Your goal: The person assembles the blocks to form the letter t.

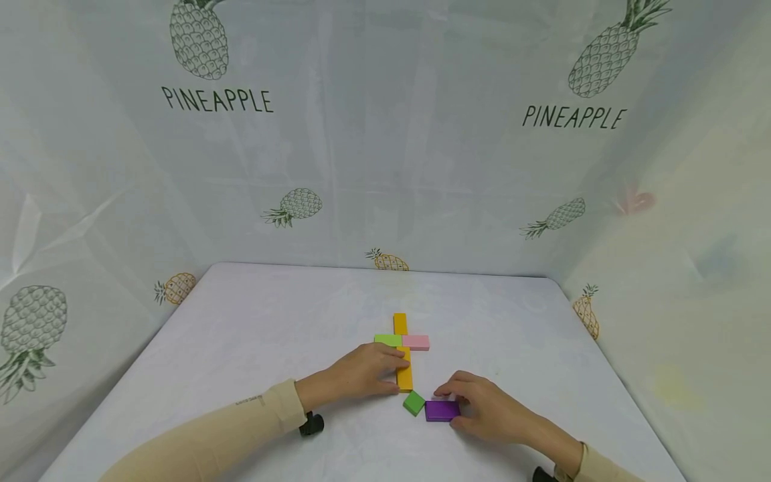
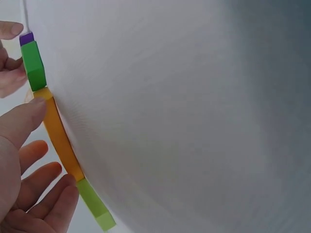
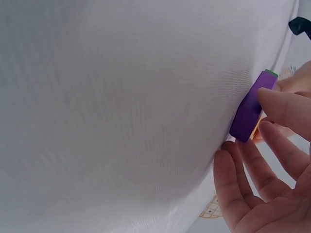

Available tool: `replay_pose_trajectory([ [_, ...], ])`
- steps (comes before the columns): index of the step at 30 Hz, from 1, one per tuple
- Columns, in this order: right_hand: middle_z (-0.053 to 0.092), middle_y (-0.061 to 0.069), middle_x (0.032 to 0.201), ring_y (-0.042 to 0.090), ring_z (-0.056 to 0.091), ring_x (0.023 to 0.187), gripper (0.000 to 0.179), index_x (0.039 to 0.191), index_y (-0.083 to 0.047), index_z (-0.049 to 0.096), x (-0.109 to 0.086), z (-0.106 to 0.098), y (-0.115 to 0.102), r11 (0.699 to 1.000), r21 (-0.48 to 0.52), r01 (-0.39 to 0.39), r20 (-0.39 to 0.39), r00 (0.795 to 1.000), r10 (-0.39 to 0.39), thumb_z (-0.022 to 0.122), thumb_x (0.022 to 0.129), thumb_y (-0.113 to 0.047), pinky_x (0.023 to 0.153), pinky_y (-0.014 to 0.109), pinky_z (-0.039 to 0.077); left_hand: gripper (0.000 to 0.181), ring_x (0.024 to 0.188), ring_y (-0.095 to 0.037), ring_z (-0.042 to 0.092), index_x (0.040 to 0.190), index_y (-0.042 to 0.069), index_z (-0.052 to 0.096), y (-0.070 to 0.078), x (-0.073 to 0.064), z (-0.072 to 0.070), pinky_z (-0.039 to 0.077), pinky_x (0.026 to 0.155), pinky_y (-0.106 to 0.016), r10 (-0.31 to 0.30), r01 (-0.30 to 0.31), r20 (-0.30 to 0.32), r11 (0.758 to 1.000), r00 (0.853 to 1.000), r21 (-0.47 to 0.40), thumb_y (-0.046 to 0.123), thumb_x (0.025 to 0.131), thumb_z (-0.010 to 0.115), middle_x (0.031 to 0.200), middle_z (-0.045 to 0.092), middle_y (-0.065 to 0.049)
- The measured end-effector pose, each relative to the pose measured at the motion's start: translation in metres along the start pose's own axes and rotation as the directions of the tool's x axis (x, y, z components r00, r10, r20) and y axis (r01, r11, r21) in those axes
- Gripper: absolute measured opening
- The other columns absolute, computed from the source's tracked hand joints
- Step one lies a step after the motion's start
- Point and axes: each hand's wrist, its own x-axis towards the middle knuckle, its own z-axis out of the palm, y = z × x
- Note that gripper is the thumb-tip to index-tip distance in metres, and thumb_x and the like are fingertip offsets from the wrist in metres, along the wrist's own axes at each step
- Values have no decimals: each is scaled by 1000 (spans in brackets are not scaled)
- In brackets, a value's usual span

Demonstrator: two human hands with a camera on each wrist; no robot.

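Note:
On the white tabletop, my left hand (image 1: 364,370) holds the lower yellow block (image 1: 405,375), its thumb at the near end and its fingertips along the left side toward the far end. To the right, my right hand (image 1: 490,407) pinches a purple block (image 1: 442,411) between the thumb at its near side and the fingers at its far side. Between these two blocks lies a small green block (image 1: 413,403), turned on its corner. A light green block (image 1: 387,340) and a pink block (image 1: 416,343) lie end to end beyond, with another yellow block (image 1: 400,324) above them.
Behind the white table (image 1: 289,301) hangs a pale curtain (image 1: 385,134) printed with pineapples, which also runs down both sides. A black wrist camera (image 1: 312,424) sits under the left cuff. White tabletop spreads out around the blocks.

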Motion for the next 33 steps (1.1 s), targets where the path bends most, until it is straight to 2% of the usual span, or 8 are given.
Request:
replay_pose_trajectory([
  [3,67,-9,120,4,62,98,44,129,-18,72,0,-1,0,1000,3,5,-5,1000,-5,86,88,-11,83,24,57,50,137,-15,60,140,18,72,0,-1,-1,49,115,-38,-9,9,-3,1000,1000,-5,37,95,82,146,66,3],
  [10,67,-8,121,8,63,100,45,130,-18,72,-3,-5,-1,1000,-7,-5,-16,1000,5,86,88,-12,84,26,58,51,135,-19,60,137,16,73,-2,-7,-8,49,115,-36,0,-1,-83,1000,997,-14,33,91,87,145,67,-1],
  [14,67,-7,123,12,65,103,45,131,-18,71,-4,-8,-2,1000,-21,-7,-23,1000,7,86,89,-14,86,29,59,57,139,-19,56,142,21,70,-6,-12,-12,49,115,-37,-33,35,-95,999,995,19,39,91,86,151,63,1],
  [20,65,-12,128,13,63,115,48,135,-24,70,-7,-13,-5,996,-53,-67,-1,998,68,85,91,-34,99,40,58,62,144,-22,51,146,27,66,-15,-22,-20,51,114,-41,-85,92,-112,994,990,60,47,91,84,157,57,3],
  [27,61,-19,134,12,60,123,52,137,-27,69,-16,-22,-2,988,-117,-102,-57,994,96,83,92,-48,102,47,58,66,145,-29,50,148,24,65,-25,-40,-37,48,116,-49,-118,133,-178,988,977,75,47,90,85,159,55,-1],
  [33,58,-15,141,20,58,130,52,139,-30,66,-24,-33,3,980,-130,-147,-122,984,132,82,92,-49,104,53,56,69,145,-34,50,148,23,65,-38,-58,-51,46,116,-57,-144,169,-253,982,957,80,46,87,88,158,56,-4],
])
